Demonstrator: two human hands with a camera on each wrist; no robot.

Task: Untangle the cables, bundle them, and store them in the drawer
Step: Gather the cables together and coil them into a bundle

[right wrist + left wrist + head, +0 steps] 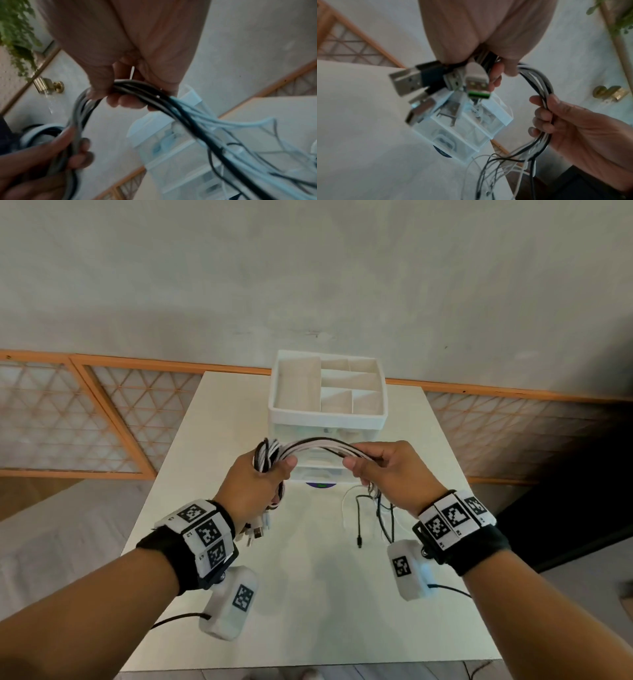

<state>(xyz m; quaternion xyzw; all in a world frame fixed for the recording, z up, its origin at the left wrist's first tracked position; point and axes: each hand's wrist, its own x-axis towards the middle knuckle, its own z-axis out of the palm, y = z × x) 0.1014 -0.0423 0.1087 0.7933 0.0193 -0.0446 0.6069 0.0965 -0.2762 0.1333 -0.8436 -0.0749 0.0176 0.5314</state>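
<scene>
Your left hand (260, 484) grips the coiled part of the bunch of black and white USB cables (318, 447), fingers curled round the loops, plugs hanging below your wrist. Your right hand (387, 470) is closed round the same bunch further along, so the span between them runs left to right, arching slightly above the pale desk (308, 594). The loose tails drop from the right hand. The white plastic drawer unit (327, 419) stands just beyond, its drawers seemingly closed.
</scene>
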